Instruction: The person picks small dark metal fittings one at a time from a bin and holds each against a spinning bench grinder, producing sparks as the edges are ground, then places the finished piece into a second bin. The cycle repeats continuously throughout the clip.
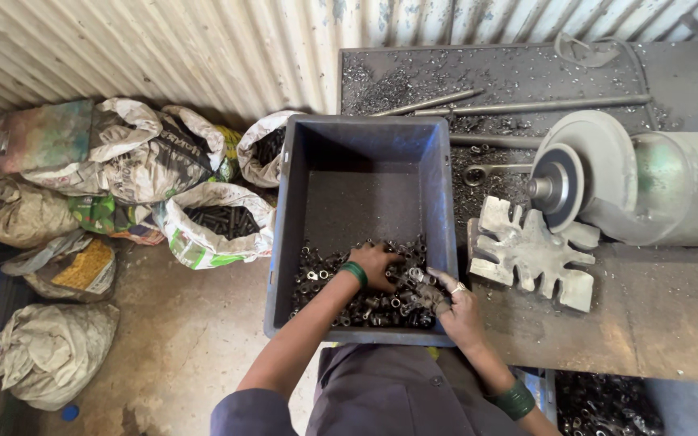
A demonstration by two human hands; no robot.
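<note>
A blue plastic crate (pixel 284 218) rests tilted toward me, with a heap of small dark metal nuts (pixel 365 311) piled in its near end. My left hand (pixel 379 265), with a green bangle at the wrist, reaches down into the heap, fingers curled among the nuts. My right hand (pixel 452 305) lies on the pile at the crate's right wall, one finger stretched out, and several nuts sit under its fingers. Whether either hand actually grips nuts is hidden by the fingers.
A metal workbench (pixel 648 315) strewn with shavings stands to the right, carrying a slotted metal plate (pixel 531 250), a round machine head (pixel 583 173) and long rods (pixel 527 105). Open sacks of parts (pixel 220 222) crowd the floor at left. Another bin of nuts (pixel 607 404) sits lower right.
</note>
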